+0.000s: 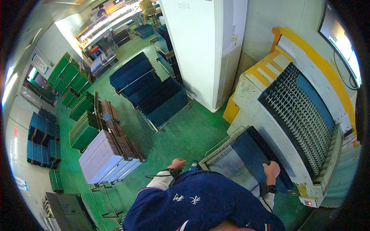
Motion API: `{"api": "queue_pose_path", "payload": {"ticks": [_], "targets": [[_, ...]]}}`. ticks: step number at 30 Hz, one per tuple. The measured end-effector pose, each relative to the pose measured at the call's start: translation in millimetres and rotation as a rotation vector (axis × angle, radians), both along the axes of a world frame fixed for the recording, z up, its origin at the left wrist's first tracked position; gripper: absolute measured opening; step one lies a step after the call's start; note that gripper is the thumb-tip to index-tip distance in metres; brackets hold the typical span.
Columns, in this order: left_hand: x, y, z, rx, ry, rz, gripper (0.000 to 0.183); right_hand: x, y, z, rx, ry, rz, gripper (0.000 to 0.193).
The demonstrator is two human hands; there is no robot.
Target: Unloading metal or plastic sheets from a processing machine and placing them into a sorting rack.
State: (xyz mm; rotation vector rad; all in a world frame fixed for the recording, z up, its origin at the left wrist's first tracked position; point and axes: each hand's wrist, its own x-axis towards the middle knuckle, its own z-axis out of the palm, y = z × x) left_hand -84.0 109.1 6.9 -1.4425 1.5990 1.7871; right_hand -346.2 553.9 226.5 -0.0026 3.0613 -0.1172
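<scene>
Work at the wire rack (207, 154) on the floor was judged part-way along. Dark blue panels (251, 153) stood in its right portion, packed beside the roller machine (298, 119), while the left portion showed a greyish, shiny surface (231, 169) with no upright panels over it; whether that was the rack's base or a paler sheet could not be told. Whether the rack was being filled or emptied could not be settled from this view, so panels done and panels left went uncounted. The right hand (272, 169) was at the panels, its fingers bent inward close to one edge; contact looked likely, but a firm grip could not be confirmed. The left hand (176, 163) hung to the left of the rack, fingers part-curled, with nothing seen in it; how tightly it was closed could not be read. Elsewhere, a rack of blue panels (163, 102) stood ahead on the green floor (200, 123), and a pale stack (102, 156) stood to the left, both well stocked and beyond reach of either hand.
</scene>
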Motion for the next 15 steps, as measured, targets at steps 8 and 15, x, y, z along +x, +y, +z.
{"api": "queue_pose_path", "payload": {"ticks": [8,15], "targets": [[0.4,-0.7,-5.2,0.013,0.013,0.036,0.036,-0.5,0.4,-2.5,0.005,0.024,0.012,0.036],[-0.4,-1.8,-8.5,-0.008,0.002,0.004,0.035,0.1,-1.6,2.5,0.005,0.009,0.02,0.034]]}}
